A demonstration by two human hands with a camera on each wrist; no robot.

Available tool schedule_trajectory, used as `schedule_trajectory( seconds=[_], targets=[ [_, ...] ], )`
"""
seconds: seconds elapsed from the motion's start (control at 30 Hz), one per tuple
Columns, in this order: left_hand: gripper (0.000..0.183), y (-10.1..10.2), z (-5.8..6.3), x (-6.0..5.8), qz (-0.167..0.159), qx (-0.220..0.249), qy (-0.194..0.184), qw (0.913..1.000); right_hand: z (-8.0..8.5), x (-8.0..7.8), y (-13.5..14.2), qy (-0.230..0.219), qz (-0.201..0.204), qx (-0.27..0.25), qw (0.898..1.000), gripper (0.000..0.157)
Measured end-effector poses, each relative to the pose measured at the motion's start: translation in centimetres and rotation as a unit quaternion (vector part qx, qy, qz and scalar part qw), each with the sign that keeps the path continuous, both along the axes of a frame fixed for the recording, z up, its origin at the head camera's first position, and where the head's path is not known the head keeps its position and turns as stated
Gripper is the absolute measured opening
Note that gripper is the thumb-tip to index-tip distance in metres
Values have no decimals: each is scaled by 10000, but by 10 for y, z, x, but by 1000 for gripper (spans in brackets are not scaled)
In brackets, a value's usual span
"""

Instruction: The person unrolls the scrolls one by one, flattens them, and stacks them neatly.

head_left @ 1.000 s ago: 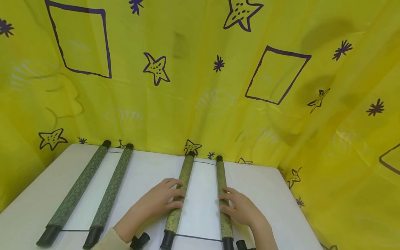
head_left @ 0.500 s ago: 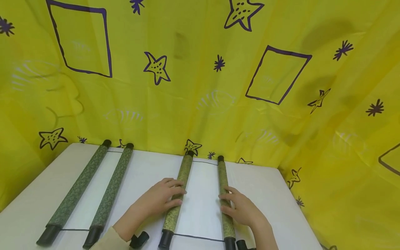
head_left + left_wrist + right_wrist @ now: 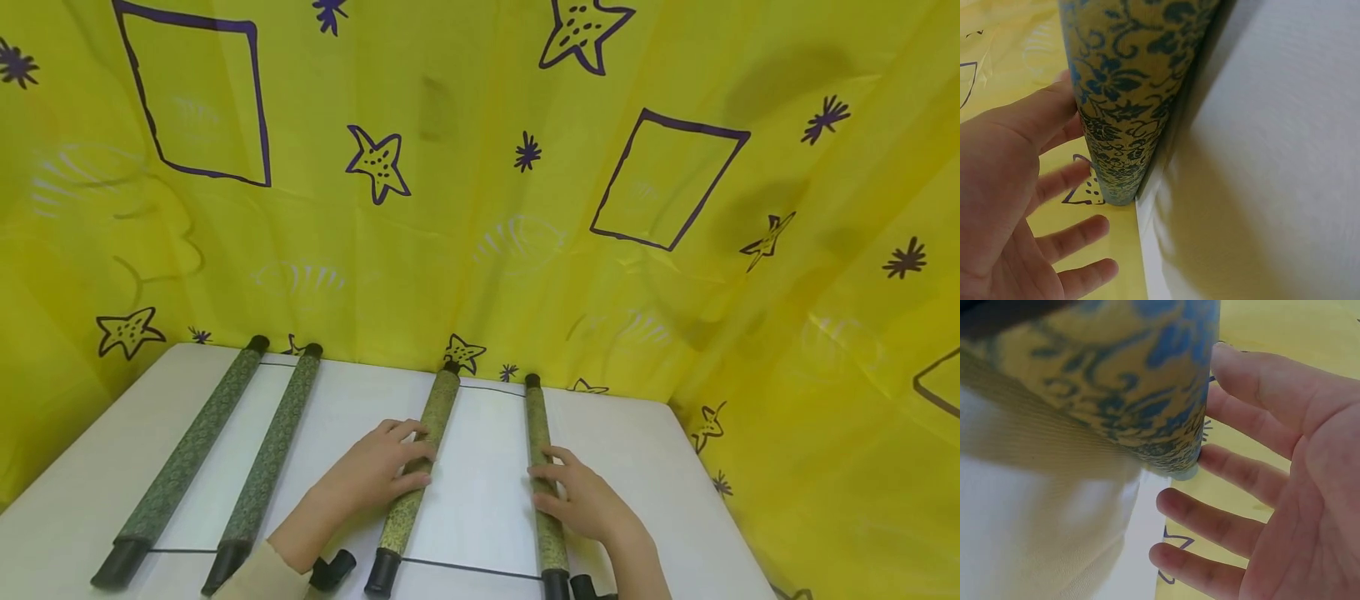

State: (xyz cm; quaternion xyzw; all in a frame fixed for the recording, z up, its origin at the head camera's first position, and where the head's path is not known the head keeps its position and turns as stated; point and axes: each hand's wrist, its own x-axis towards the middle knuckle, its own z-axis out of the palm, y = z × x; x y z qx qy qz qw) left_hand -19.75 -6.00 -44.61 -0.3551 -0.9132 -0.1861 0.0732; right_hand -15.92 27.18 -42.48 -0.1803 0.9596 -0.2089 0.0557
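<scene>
A gold-green patterned scroll lies partly unrolled, its white sheet (image 3: 483,492) spread between a left roll (image 3: 442,400) and a right roll (image 3: 536,417), both black-tipped. My left hand (image 3: 375,462) lays relaxed fingers over the left roll's middle. On the outer side of the right roll, my right hand (image 3: 588,500) touches it with its fingertips. The left wrist view shows the thumb and a finger at the flowered cloth (image 3: 1129,81), the other fingers spread. In the right wrist view the thumb tip meets the cloth (image 3: 1141,387), fingers nearly straight below.
Left of my hands lies a second, dark green scroll (image 3: 191,454), also partly unrolled between two rolls. The white table (image 3: 637,467) ends at a yellow curtain (image 3: 450,233) printed with stars and squares. A small black device (image 3: 333,571) sits under my left wrist.
The left roll has moved left with my left hand, and the right roll has shifted slightly right with my right hand. More white sheet shows between them. The green scroll stays put.
</scene>
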Motion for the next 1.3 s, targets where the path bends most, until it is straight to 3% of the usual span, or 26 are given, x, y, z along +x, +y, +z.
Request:
schedule_trajectory(
  seconds=[0.27, 0.47, 0.7, 0.93, 1.3],
  targets=[
    [23, 0, -6, -3, -260, 8, 90, 9996, 1, 0, 0, -115, -78, 49, 9999, 36],
    [27, -2, -7, -2, -65, -3, 286, 9996, 1, 0, 1, -81, -187, 78, 9998, 37],
    [38, -6, -1, 0, 193, -62, -44, 9998, 1, -1, 0, -227, -161, 99, 9996, 37],
    [38, -5, 1, -4, 258, -72, 110, 9996, 3, 0, 4, -451, -272, 12, 9986, 39],
    [26, -6, 2, -1, -377, -173, 452, 9981, 2, 5, 7, -712, 4, 226, 9972, 38]
  ],
)
